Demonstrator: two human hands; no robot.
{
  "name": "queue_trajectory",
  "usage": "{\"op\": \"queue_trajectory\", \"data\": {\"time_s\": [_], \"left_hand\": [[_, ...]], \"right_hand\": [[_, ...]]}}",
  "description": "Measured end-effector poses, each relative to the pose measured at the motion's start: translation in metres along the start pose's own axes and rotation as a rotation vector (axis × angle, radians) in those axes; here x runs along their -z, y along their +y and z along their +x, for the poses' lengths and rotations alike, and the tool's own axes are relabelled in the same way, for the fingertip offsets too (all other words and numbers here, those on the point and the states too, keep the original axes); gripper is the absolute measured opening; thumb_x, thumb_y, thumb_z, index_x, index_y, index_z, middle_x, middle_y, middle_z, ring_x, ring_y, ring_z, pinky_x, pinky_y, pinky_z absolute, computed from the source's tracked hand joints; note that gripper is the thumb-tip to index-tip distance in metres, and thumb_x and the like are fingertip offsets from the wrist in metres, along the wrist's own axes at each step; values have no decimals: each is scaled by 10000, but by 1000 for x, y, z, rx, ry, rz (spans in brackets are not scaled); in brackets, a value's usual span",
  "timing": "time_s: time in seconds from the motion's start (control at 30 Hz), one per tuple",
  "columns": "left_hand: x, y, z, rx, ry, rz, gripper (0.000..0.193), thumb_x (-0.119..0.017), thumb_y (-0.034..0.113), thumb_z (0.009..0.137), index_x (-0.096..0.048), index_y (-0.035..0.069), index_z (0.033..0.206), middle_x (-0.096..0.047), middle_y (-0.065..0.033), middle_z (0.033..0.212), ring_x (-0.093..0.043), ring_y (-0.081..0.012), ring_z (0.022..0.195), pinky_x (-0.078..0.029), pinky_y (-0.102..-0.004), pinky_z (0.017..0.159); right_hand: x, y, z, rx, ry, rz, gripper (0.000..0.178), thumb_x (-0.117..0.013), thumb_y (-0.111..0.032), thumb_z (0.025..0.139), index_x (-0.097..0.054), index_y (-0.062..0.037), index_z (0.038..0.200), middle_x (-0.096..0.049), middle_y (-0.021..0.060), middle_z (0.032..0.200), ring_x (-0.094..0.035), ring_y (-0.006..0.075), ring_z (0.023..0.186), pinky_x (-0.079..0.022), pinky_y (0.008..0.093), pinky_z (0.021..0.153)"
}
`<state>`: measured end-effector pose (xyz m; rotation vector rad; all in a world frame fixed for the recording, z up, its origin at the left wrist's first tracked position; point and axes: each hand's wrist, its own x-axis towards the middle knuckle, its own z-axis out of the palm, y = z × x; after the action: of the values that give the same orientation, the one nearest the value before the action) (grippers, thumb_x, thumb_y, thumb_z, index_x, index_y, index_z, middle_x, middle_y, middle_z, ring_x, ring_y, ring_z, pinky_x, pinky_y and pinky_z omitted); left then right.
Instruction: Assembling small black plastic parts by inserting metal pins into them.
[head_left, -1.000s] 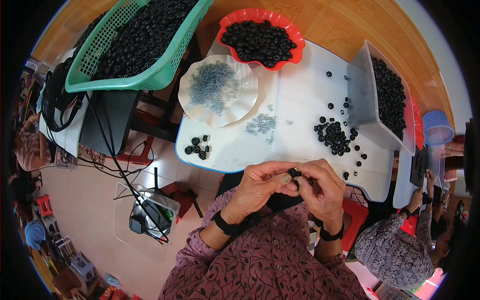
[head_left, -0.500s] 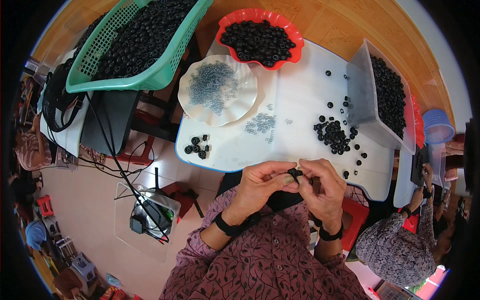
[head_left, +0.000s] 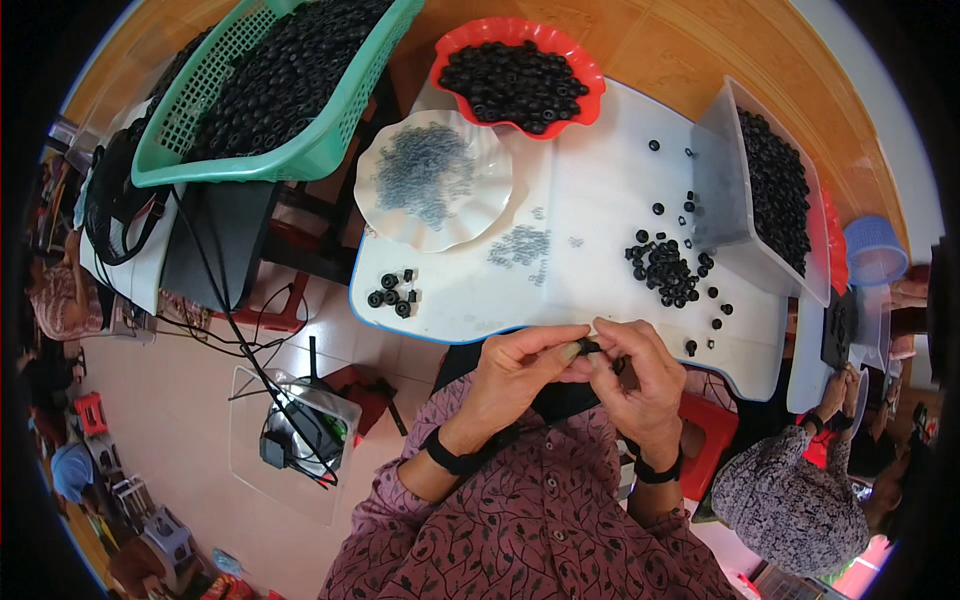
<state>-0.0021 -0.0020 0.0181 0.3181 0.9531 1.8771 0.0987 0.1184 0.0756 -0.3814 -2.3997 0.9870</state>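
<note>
My left hand (head_left: 520,375) and my right hand (head_left: 640,380) meet at the table's near edge, pinching a small black part (head_left: 588,346) between thumbs and fingers. Fingertips cover most of it. Another dark bit shows under the fingers of my right hand; what it is I cannot tell. On the white table (head_left: 610,290), a heap of small round black parts (head_left: 662,268) lies beyond my right hand. A smaller group of black parts (head_left: 390,292) sits near the left edge. Small clear rings (head_left: 520,246) are scattered in the middle, below a white scalloped plate (head_left: 490,205) holding many more.
A red scalloped bowl (head_left: 597,95) and a clear bin (head_left: 722,190), both filled with black parts, stand at the back. At the far left is a green basket (head_left: 290,160) of black rings. Cables (head_left: 228,300) hang beside the table. A co-worker (head_left: 795,500) sits at right.
My fingers have closed further over the small black part, so less of it shows. Both hands have shifted slightly left. The co-worker's hands at right have moved a little.
</note>
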Motion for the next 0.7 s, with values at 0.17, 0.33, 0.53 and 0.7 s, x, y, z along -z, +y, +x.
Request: {"op": "queue_trajectory", "data": {"time_s": [0.17, 0.33, 0.53, 0.7], "left_hand": [[-6, 3, -1, 19, 37, -15, 232, -569, -26, 917, -614, -65, 1142, -672, -131, 1005, -657, -155, 889, -566, -274, 807], [-1, -8, 1, -52, 7, 38, 210, -598, 14, 917, -615, -61, 1113, -672, -125, 1020, -655, -137, 879, -568, -257, 768], [1, -12, 4, 34, 93, -31, 190, -626, -15, 887, -635, -51, 1073, -678, -115, 955, -660, -152, 839, -572, -271, 734], [-1, -11, 5, 25, 87, 29, 184, -595, -3, 910, -626, -52, 1084, -675, -120, 971, -660, -151, 830, -582, -290, 758]], "right_hand": [[-7, 2, -4, 48, 9, -66, 428, -665, 101, 682, -622, -5, 1094, -596, 102, 835, -588, 235, 715, -484, 319, 618], [-11, 4, -3, 142, 23, -143, 458, -669, 101, 645, -626, -8, 1088, -574, 91, 813, -548, 251, 674, -453, 342, 594], [-14, 7, -8, 176, 3, -241, 499, -670, 93, 640, -598, 7, 1127, -563, 95, 816, -546, 254, 685, -451, 346, 588], [-12, 7, -12, 43, -46, -189, 505, -663, 85, 702, -557, 20, 1192, -587, 125, 864, -586, 274, 737, -493, 355, 628]]}}
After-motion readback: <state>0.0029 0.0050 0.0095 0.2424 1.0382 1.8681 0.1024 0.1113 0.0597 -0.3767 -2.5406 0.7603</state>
